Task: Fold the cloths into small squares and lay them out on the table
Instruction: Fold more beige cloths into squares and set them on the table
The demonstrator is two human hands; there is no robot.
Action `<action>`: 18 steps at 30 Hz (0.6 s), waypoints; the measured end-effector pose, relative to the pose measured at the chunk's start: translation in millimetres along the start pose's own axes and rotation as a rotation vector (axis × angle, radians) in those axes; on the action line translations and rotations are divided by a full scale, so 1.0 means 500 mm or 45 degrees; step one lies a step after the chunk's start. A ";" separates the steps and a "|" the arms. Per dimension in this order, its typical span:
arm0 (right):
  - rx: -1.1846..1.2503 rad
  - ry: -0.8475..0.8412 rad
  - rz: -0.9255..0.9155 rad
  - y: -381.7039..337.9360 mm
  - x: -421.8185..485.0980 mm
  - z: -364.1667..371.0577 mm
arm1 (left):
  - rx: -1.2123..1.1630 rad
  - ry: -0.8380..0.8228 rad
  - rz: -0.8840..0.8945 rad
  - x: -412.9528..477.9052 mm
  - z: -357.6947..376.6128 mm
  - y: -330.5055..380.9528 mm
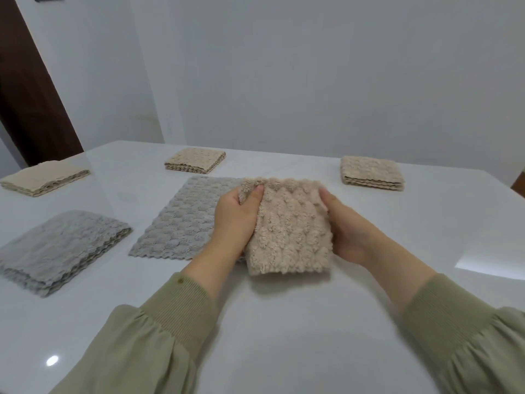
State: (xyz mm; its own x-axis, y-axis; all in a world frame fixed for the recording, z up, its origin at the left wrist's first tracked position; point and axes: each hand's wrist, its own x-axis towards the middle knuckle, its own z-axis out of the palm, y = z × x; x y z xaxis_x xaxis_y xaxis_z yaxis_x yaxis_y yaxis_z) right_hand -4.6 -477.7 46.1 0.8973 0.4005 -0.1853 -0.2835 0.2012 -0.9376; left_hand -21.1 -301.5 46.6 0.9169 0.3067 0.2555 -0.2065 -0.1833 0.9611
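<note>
White surface (284, 336): folded squares (372, 173) spaced apart, leaving room. Left hand (235, 220), right hand (349, 226): fingers wrap beige cloth (289, 231) sides, likely to hold fold aligned.

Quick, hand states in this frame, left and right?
Left hand: grips the folded fluffy beige cloth by its left edge, thumb on top.
Right hand: holds the same cloth's right edge.

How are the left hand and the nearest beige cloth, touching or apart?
Touching: head view shows the left hand pinching a corner of the nearest beige cloth.
</note>
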 end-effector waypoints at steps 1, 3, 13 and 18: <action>-0.056 -0.049 0.042 0.011 0.001 -0.002 | 0.024 0.025 -0.033 0.006 -0.002 -0.007; -0.108 -0.021 -0.015 0.024 0.005 -0.006 | 0.007 -0.006 -0.179 0.013 -0.005 -0.014; -0.166 0.472 -0.220 0.023 0.017 -0.048 | 0.154 -0.181 -0.306 -0.024 0.047 0.016; -0.644 0.847 -0.402 0.023 0.023 -0.099 | 0.094 -0.119 -0.290 -0.049 0.128 0.025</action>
State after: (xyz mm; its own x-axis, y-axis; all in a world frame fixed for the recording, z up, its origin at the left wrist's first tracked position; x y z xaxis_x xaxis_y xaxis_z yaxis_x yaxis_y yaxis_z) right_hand 19.0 -515.3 18.4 0.9635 -0.2399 0.1184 0.0517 -0.2673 -0.9622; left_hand -24.4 -371.2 45.5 0.9653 0.2605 0.0190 0.0315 -0.1883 0.9816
